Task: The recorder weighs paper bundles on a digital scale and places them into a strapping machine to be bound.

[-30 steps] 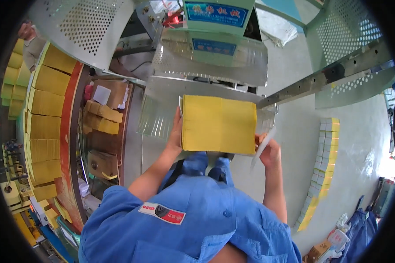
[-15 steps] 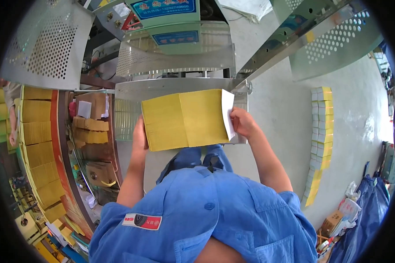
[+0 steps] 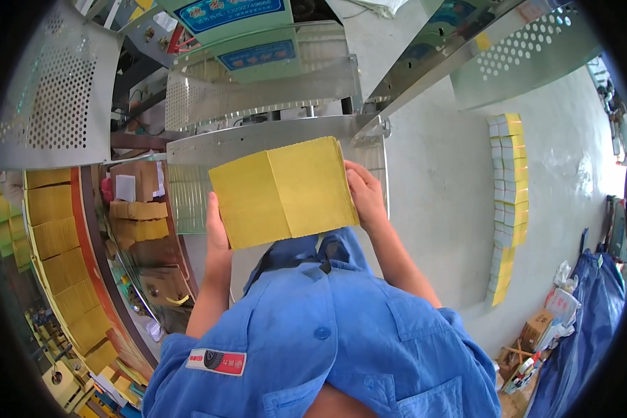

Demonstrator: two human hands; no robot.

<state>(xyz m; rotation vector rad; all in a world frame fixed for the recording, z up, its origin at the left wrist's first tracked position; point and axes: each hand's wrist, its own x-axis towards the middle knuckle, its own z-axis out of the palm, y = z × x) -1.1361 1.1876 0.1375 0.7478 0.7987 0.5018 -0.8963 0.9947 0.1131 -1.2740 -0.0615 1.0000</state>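
I hold a thick stack of yellow paper sheets [image 3: 282,189] in front of my chest, tilted with its left end lower. My left hand [image 3: 217,226] grips its left edge and my right hand [image 3: 364,194] grips its right edge. The stack hangs over a curved metal tray [image 3: 258,139] of a machine. My blue work shirt [image 3: 327,334] fills the lower part of the view.
The machine [image 3: 244,42] with perforated metal guards and blue panels stands ahead. Rows of yellow paper stacks [image 3: 56,237] line a curved shelf at left. A long column of yellow and white bundles [image 3: 508,202] lies on the grey floor at right. Blue bags [image 3: 592,320] sit at far right.
The yellow stack has shifted left and tilted, its left end dropping. My view has turned, so the machine sits higher and the floor bundles stand nearer the middle.
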